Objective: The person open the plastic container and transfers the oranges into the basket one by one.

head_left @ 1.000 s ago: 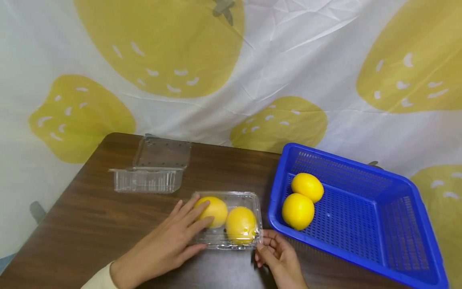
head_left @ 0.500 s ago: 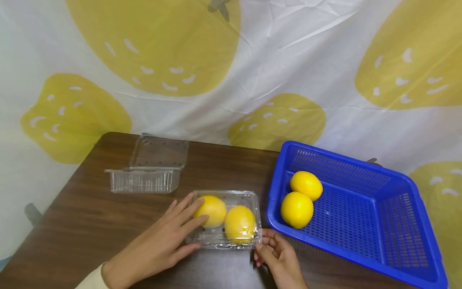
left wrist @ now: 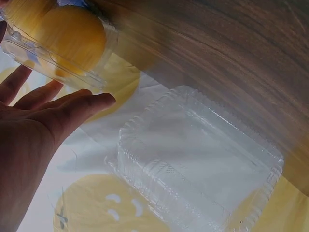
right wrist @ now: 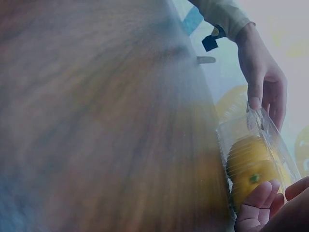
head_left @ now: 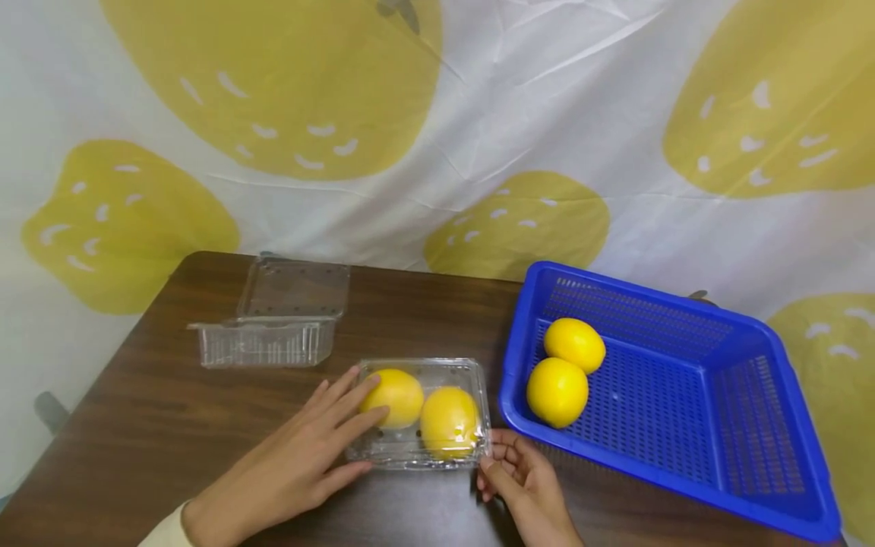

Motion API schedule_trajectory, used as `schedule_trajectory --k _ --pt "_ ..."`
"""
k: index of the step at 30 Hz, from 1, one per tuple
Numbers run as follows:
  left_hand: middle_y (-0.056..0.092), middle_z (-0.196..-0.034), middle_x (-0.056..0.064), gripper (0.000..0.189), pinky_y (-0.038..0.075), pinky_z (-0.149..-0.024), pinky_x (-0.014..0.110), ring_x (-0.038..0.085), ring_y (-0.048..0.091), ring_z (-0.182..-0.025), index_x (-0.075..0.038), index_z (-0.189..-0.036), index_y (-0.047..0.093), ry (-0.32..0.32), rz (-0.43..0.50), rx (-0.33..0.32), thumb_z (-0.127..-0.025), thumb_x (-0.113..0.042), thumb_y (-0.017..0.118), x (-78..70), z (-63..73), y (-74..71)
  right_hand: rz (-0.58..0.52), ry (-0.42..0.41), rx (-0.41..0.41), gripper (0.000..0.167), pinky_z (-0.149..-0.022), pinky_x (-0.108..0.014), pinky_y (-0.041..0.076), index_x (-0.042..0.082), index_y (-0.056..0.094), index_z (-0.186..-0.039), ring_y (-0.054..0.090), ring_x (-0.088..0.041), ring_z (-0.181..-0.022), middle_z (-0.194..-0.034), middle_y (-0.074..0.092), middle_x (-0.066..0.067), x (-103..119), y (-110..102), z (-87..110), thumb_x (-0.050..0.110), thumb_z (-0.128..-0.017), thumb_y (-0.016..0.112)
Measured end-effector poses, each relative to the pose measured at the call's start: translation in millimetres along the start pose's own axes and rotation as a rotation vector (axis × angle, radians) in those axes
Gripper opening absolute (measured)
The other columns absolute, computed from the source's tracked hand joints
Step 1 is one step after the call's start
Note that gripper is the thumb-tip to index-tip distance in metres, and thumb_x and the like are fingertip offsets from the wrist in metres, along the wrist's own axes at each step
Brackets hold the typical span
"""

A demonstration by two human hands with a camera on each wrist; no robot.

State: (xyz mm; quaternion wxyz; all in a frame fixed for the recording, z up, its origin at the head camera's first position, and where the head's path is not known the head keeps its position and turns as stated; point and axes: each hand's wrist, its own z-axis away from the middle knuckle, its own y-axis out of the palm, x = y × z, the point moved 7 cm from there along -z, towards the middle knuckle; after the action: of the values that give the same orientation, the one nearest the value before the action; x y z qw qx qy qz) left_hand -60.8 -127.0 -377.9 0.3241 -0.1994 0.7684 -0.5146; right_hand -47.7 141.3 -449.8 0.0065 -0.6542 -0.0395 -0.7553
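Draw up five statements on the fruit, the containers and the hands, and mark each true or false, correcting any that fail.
1. Two yellow fruits lie in the blue basket. True.
2. The right hand holds the filled container at its right end. True.
3. The filled container has three fruits inside. False: it has only two packed fruits.
4. In the head view, the open container is left of the blue basket. True.
5. A hand reaches into the blue basket. False: the left hand is at the filled container's left end.
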Motion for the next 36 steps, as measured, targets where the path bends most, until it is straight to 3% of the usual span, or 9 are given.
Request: schedule_trajectory --k 12,23,30,36 --pt "0.032 -0.179 0.013 0.07 0.03 -0.129 0.061 0.043 0.033 -0.162 -0.016 -0.161 0.056 0.018 0.019 -0.007 -0.099 -0.033 0.084 1.2 2.4 -0.4 -0.003 0.018 0.016 0.035 -0.067 -0.028 0.064 -0.019 0.052 -0.134 0.066 -0.017 -0.076 -0.102 0.067 -0.015 -3.2 -0.8 0.9 -0.005 -0.104 0.064" --pt "0.032 -0.179 0.014 0.071 0.029 -0.129 0.064 0.042 0.036 -0.161 -0.015 -0.161 0.057 0.01 0.003 0.012 -0.098 -0.032 0.085 2.9 0.5 0.0 0.014 0.008 0.004 0.035 -0.066 -0.029 0.064 -0.019 0.054 -0.134 0.066 -0.017 -0.075 -0.101 0.067 -0.015 -0.4 -0.6 0.5 -0.006 -0.103 0.064" --pt "0.034 -0.178 0.015 0.07 0.037 -0.12 0.075 0.044 0.039 -0.159 -0.013 -0.157 0.061 0.019 0.005 0.006 -0.095 -0.03 0.089 3.0 -2.0 -1.0 0.02 -0.023 -0.011 0.034 -0.064 -0.028 0.063 -0.02 0.054 -0.134 0.065 -0.016 -0.074 -0.1 0.067 -0.015 0.0 -1.4 0.3 -0.008 -0.103 0.062" --pt "0.037 -0.176 0.018 0.069 0.039 -0.119 0.075 0.046 0.042 -0.157 -0.01 -0.155 0.062 0.03 0.003 0.004 -0.094 -0.03 0.089 2.4 -2.0 -1.2 0.02 -0.024 -0.017 0.033 -0.063 -0.028 0.062 -0.019 0.054 -0.134 0.065 -0.016 -0.073 -0.099 0.067 -0.015 0.3 -0.8 0.9 -0.009 -0.103 0.062"
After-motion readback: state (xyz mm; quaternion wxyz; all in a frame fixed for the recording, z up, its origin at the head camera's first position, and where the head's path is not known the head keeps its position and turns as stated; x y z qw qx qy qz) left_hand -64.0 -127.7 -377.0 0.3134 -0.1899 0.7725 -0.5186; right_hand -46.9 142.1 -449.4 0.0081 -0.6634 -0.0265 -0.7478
